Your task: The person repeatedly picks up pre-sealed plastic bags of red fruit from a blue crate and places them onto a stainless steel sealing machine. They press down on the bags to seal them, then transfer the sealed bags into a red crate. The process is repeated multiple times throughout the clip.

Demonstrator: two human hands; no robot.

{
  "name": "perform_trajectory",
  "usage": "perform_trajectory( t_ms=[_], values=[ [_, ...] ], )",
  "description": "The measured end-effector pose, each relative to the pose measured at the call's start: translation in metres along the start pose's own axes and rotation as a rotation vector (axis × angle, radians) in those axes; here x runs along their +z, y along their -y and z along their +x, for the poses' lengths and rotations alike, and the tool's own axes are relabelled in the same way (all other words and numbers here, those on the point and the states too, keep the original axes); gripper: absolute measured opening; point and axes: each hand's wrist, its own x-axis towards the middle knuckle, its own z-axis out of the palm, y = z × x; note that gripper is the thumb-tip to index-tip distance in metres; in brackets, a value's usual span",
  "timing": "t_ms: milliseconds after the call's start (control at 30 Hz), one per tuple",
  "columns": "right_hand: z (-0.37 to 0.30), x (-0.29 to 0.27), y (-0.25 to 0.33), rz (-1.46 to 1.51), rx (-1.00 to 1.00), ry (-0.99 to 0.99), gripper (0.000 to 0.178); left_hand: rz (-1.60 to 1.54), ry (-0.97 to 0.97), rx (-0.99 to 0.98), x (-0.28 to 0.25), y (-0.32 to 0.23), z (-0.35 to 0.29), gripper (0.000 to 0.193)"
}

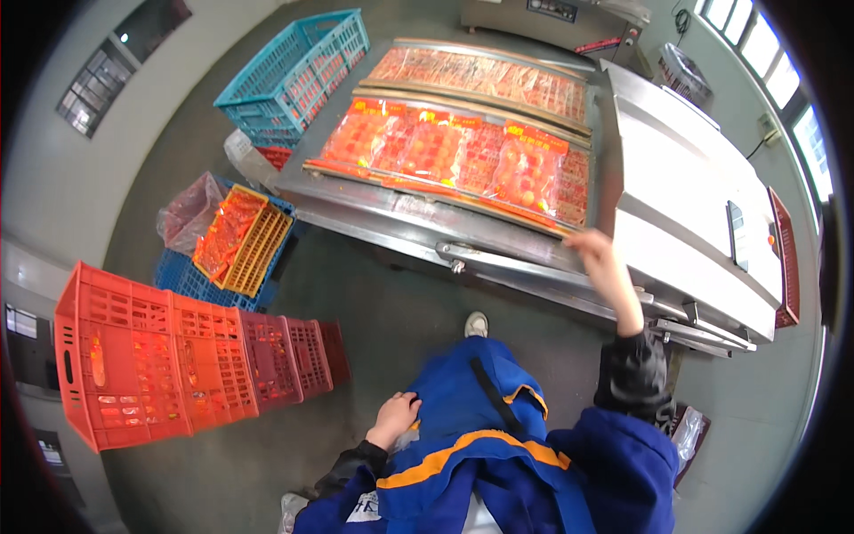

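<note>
My right hand [598, 256] is at the front right corner of a steel packing machine's bed [418, 209], its fingers extended toward the bed's edge. Nothing shows in it. On the bed's front strip lie clear-and-red plastic packets [431, 147] holding round orange-red pieces. Behind them runs a second strip of reddish packets [480, 78]. My left hand [395, 417] rests low against my blue apron [467, 396], fingers lying on the cloth and apparently holding nothing. The machine's raised steel lid [689, 196] stands to the right of the bed.
Stacked red crates [160, 356] stand at the left. Beyond them, a yellow basket [240, 245] with red packets sits on blue crates [182, 278]. A turquoise crate [298, 76] is at the far left of the machine. A metal handle bar [507, 262] juts along the machine's front.
</note>
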Motion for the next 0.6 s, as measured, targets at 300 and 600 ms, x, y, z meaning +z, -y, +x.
perform_trajectory(
  t_ms=[300,600],
  values=[
    [-0.282,0.027,-0.096,-0.43,0.468,0.664,0.028,-0.155,0.115,0.127,-0.016,-0.029,0.015,0.043],
    [-0.428,-0.001,-0.073,-0.102,1.101,0.658,0.037,0.268,0.273,0.235,0.033,-0.124,0.034,0.047]
  ],
)
